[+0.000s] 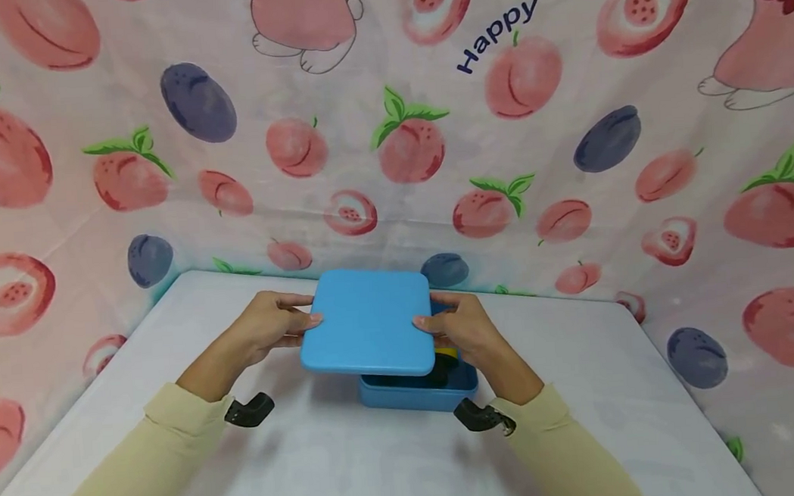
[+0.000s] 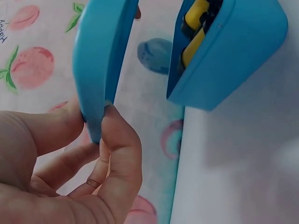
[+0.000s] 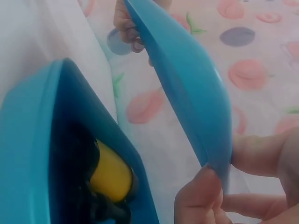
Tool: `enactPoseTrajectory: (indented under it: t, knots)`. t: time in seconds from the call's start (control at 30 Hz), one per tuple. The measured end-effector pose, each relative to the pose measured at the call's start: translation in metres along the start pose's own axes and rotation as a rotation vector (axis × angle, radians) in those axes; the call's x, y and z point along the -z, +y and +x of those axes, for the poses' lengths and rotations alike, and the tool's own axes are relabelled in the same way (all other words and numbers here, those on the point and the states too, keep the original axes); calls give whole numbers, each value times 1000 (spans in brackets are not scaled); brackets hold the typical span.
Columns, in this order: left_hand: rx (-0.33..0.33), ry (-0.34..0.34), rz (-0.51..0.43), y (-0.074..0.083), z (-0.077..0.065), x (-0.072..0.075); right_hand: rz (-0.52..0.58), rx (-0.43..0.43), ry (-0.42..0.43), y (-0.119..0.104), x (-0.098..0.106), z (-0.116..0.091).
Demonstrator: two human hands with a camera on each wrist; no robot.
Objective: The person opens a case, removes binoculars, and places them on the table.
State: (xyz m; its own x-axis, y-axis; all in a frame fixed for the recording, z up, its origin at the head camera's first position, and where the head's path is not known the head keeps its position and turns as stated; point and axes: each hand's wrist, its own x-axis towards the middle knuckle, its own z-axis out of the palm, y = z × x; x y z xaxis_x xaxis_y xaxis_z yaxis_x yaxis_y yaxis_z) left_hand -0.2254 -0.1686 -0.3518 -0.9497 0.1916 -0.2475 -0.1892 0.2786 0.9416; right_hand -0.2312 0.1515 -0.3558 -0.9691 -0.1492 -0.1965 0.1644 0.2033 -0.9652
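A flat blue lid point(image 1: 370, 322) with rounded corners is held between both hands, raised above a blue box point(image 1: 416, 398) and shifted left of it. My left hand point(image 1: 272, 324) pinches the lid's left edge, thumb on top and fingers beneath. At the opposite edge my right hand point(image 1: 466, 326) pinches it the same way. Inside the box lie yellow-and-black objects point(image 3: 112, 172), rounded in shape; the lid hides part of them in the head view. The left wrist view shows two yellow parts point(image 2: 196, 16) side by side near the box's rim.
The box stands on a white-covered table point(image 1: 301, 466). Behind and beside the table hangs a pink cloth point(image 1: 373, 75) printed with peaches and plums. Black straps point(image 1: 250, 411) show at both sleeve cuffs.
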Motion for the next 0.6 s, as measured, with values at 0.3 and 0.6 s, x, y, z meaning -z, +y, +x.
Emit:
enactPoseTrajectory:
  t: [0.3,0.6]
  knots:
    - [7,-5,-11,-8,-6,21,-11,4,18,-3,-24,4]
    - [3,-16,11,-14,-12,40,-11,18,-24,-6,-43,10]
